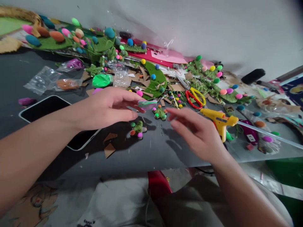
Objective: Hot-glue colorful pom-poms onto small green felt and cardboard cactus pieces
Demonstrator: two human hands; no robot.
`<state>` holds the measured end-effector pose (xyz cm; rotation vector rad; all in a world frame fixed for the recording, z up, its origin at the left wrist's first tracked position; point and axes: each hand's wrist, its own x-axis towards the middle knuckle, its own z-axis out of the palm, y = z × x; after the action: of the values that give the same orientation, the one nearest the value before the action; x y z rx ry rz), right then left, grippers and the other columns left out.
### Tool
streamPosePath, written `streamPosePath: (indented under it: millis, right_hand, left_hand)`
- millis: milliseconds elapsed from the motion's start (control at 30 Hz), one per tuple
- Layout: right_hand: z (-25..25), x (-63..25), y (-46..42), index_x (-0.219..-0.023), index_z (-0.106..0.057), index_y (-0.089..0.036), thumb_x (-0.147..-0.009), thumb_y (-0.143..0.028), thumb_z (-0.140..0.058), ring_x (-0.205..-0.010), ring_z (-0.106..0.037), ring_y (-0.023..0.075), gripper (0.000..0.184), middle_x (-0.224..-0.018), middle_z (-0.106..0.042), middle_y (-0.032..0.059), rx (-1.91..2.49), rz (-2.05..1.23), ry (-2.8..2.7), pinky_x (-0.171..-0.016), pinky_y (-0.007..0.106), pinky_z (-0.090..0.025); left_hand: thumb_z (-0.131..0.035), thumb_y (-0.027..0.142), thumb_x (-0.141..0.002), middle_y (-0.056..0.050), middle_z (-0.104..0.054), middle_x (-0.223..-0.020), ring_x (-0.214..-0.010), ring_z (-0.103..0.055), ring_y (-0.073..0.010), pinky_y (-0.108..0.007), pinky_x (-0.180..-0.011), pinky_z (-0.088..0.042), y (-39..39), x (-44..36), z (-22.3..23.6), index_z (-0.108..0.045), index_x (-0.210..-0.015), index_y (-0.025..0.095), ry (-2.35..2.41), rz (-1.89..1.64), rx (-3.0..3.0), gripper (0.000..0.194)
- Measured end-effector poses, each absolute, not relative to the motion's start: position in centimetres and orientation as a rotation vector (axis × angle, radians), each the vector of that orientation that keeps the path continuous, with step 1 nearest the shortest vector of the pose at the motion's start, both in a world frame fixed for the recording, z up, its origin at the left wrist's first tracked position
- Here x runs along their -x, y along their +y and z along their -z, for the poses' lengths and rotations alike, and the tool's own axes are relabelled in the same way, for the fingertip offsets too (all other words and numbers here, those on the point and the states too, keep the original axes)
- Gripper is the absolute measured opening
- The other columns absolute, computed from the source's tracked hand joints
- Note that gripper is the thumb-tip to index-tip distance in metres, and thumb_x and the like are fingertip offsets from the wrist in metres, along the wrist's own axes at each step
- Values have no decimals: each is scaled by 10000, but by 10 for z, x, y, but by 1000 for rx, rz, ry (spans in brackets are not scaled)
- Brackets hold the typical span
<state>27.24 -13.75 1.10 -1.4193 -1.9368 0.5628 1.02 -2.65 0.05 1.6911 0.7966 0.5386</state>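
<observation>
My left hand (106, 105) reaches over a dark phone (54, 107) with its fingers stretched and its thumb apart. By its fingertips is a small shiny purple piece with a green stripe (148, 104); whether they touch it I cannot tell. Just in front of that piece lies a small green yarn figure with coloured balls (160, 114). A second, similar yarn figure (138, 129) lies nearer, below my left thumb. My right hand (196, 130) hovers to the right of the first figure, fingers apart and nothing visible in them.
A yellow glue gun (219, 121) with a long clear glue stick (270, 132) lies beside my right hand. Scissors with red and yellow handles (195, 97) rest behind it. Cardboard scraps (109, 150), plastic bags (44, 80) and green felt pieces with balls (155, 78) cover much of the table.
</observation>
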Motion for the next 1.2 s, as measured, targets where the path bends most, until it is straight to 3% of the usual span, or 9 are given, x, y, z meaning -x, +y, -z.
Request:
streamPosePath:
  millis: [100, 267, 333, 500, 600, 733, 933, 1200]
  right_hand:
    - [-10, -247, -88, -1157, -759, -227, -992, -303, -624, -973, -691, 180, 226, -1086, -762, 60, 1225, -558, -1921, -808, 308, -556]
    - [-11, -239, -43, -874, -754, -178, -877, -417, -767, -743, -642, 134, 240, -854, -741, 25, 1077, -774, -1918, -604, 260, -479]
    - [-7, -237, -38, -907, -722, -183, -837, -429, -805, -797, -654, 148, 269, -910, -731, 28, 1063, -757, -1920, -652, 270, -510]
    - [11, -232, -39, -1242, -648, -236, -842, -373, -811, -1012, -661, 197, 453, -1144, -694, 57, 1053, -493, -1994, -839, 327, -561]
    - [17, -232, -42, -1216, -692, -214, -901, -354, -754, -1006, -662, 196, 349, -1101, -692, 69, 973, -329, -2122, -881, 337, -554]
    - [20, -233, -45, -1160, -720, -176, -930, -334, -723, -989, -653, 203, 280, -1082, -709, 98, 886, -147, -2226, -879, 345, -551]
    - [21, -237, -45, -1046, -712, -176, -929, -195, -703, -866, -643, 187, 119, -959, -718, 81, 911, -63, -2202, -786, 339, -547]
    - [10, -253, -46, -937, -750, -215, -884, -157, -750, -826, -667, 173, 78, -894, -698, 47, 1038, -93, -1929, -748, 332, -557]
  left_hand:
    - [-750, 254, -848, -56, -792, -1076, -921, -733, -191, -245, -771, -592, -20, -8, 1, -757, -1193, 212, 710, -534, -1691, 347]
    - [-750, 225, -832, -47, -797, -1049, -1000, -751, -212, -230, -824, -587, -11, -6, -2, -765, -1121, 208, 716, -551, -1617, 290]
    - [-749, 224, -838, -62, -791, -1065, -987, -751, -217, -247, -818, -590, -11, -7, -4, -751, -1136, 199, 682, -541, -1572, 299]
    - [-764, 282, -853, -29, -773, -924, -823, -723, -165, -212, -713, -565, -12, -9, -5, -765, -999, 203, 693, -494, -1569, 166]
    - [-746, 349, -889, -10, -763, -834, -740, -698, -139, -187, -645, -536, -11, -9, -3, -787, -934, 213, 732, -507, -1612, 149]
    - [-687, 408, -936, -4, -731, -703, -636, -671, -115, -159, -553, -487, -12, -11, -1, -792, -788, 199, 827, -515, -1629, 277]
    - [-703, 407, -928, 4, -815, -849, -780, -776, -155, -196, -733, -611, -13, -15, -3, -802, -883, 226, 950, -552, -1417, 211]
    - [-715, 364, -925, -52, -814, -1057, -1020, -774, -220, -243, -819, -628, -15, -13, -5, -786, -1068, 209, 889, -548, -1422, 223]
